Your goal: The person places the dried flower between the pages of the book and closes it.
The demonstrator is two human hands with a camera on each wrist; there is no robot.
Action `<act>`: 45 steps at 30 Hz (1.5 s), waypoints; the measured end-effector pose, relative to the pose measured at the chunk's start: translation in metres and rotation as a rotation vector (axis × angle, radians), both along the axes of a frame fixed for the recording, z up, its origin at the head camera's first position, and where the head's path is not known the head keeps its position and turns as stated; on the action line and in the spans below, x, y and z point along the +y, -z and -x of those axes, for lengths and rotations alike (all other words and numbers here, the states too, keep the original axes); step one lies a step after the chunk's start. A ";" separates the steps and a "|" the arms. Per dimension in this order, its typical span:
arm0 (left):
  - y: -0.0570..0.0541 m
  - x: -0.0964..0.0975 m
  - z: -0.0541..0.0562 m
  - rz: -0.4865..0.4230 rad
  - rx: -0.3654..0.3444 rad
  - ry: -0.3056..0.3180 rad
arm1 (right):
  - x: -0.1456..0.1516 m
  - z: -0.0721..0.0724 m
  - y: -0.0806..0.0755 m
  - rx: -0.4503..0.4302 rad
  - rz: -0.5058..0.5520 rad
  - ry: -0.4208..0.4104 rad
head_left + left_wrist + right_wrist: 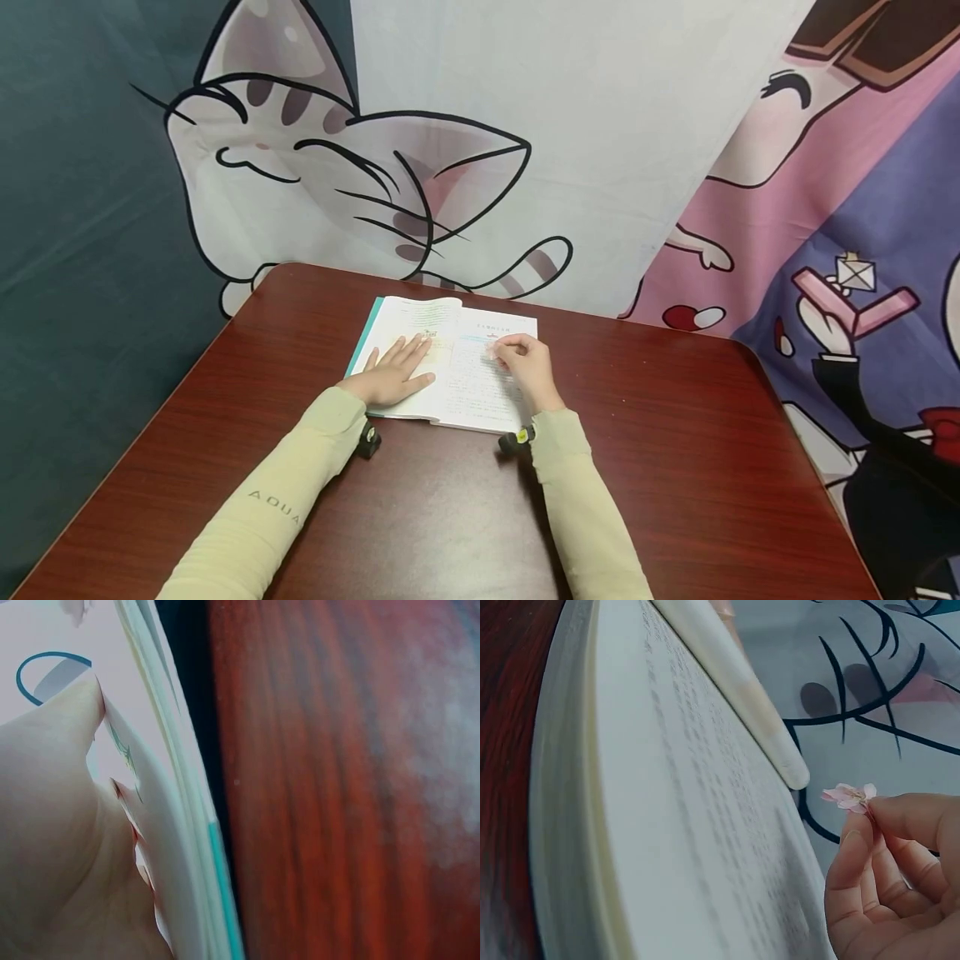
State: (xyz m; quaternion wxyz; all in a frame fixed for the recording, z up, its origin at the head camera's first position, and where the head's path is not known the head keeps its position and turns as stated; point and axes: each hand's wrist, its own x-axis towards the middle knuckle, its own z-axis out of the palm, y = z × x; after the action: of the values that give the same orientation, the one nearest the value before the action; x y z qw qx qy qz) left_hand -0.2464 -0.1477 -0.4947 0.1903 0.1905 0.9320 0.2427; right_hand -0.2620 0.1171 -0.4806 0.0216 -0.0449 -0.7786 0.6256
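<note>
An open book (pixel 480 392) with printed pages and a teal cover edge lies on the table. My left hand (pixel 390 379) rests flat on its left page, fingers spread; in the left wrist view the hand (pixel 60 825) presses the page near the book's edge. Above the right page, my right hand (pixel 527 367) pinches a small pale pink flower (pixel 851 796) between thumb and fingertips. The right wrist view shows the flower's petals standing clear of the right hand (pixel 900 877), over the page.
The reddish-brown wooden table (pixel 675 467) extends around the book on all sides. Behind it hangs a cloth backdrop (pixel 600 125) printed with a cartoon cat and other figures. Each wrist carries a small black camera (pixel 367 440).
</note>
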 end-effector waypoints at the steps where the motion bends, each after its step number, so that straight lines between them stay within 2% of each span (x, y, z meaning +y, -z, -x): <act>1: 0.001 0.000 0.000 -0.001 0.000 0.000 | -0.002 0.001 0.001 -0.004 0.005 -0.003; 6: 0.002 0.001 0.000 -0.002 0.003 0.002 | -0.012 0.005 0.006 -0.036 0.025 -0.008; 13: -0.004 0.001 -0.002 -0.004 0.004 0.000 | -0.020 0.009 0.008 -0.042 -0.123 -0.049; 18: -0.011 0.002 -0.004 -0.013 0.005 0.009 | -0.022 0.011 0.009 -0.037 -0.208 -0.043; 25: -0.013 0.003 -0.006 -0.007 0.005 0.007 | -0.022 0.010 0.010 -0.027 -0.269 -0.032; 37: 0.001 0.001 -0.001 -0.001 0.013 -0.006 | -0.020 0.010 0.011 -0.044 -0.287 0.001; 45: 0.002 0.000 0.000 -0.004 0.005 -0.006 | -0.018 0.006 0.008 -0.044 -0.171 -0.001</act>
State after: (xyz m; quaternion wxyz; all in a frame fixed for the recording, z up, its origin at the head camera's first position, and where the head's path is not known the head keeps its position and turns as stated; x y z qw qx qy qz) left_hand -0.2466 -0.1473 -0.4967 0.1867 0.1886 0.9326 0.2448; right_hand -0.2675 0.0990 -0.4891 0.0079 -0.0563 -0.8294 0.5558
